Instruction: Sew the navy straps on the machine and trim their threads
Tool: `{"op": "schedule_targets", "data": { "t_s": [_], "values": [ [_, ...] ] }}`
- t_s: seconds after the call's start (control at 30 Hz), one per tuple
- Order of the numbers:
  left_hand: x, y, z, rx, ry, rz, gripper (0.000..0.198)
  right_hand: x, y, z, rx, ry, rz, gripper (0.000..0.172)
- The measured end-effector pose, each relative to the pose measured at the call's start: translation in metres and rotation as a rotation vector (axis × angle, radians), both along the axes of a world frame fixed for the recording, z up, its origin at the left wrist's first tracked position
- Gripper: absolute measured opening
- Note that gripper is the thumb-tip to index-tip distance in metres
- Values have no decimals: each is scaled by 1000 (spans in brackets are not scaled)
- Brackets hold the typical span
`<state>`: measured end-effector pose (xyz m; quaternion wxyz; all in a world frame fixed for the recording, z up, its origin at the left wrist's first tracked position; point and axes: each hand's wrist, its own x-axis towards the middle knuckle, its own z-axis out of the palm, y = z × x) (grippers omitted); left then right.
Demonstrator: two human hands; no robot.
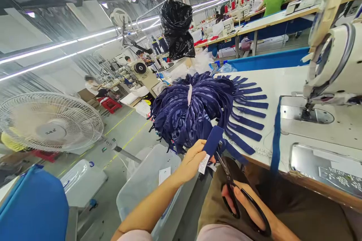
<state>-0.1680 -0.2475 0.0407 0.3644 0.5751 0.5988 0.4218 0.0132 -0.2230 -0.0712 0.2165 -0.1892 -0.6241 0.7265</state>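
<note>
My left hand [191,160] pinches a folded navy fabric strip [212,141] with a small white label [204,164] at its lower end. My right hand [249,205] grips black scissors [236,192], fingers through the handles, the blades pointing up toward the label. Just beyond lies a big bundle of navy strips [188,109] tied with a white tag, hanging over the table's left edge. Several single navy strips [249,111] are fanned out in a row on the white table [283,83].
A white sewing machine [336,64] stands at the right with its needle plate [313,115]. A clear plastic bin [147,180] sits below my left arm. A floor fan [51,122] stands at the left, a black bag [177,28] hangs ahead. Other people work at far tables.
</note>
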Motion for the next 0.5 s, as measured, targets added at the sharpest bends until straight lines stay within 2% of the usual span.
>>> {"op": "schedule_targets", "data": {
  "t_s": [0.1,0.23,0.4,0.5],
  "values": [
    [1,-3,-1,-78,-63,7,34,-6,7,6,-57,-6,22,55],
    [1,-4,-7,-177,-116,38,31,-9,8,6,-117,-53,-48,57],
    [-4,0,-12,-189,-481,45,34,-5,-3,-6,-45,-44,-130,60],
    [-7,1,-10,-141,-596,75,32,-5,-6,-13,-51,-34,-212,58]
  ]
}}
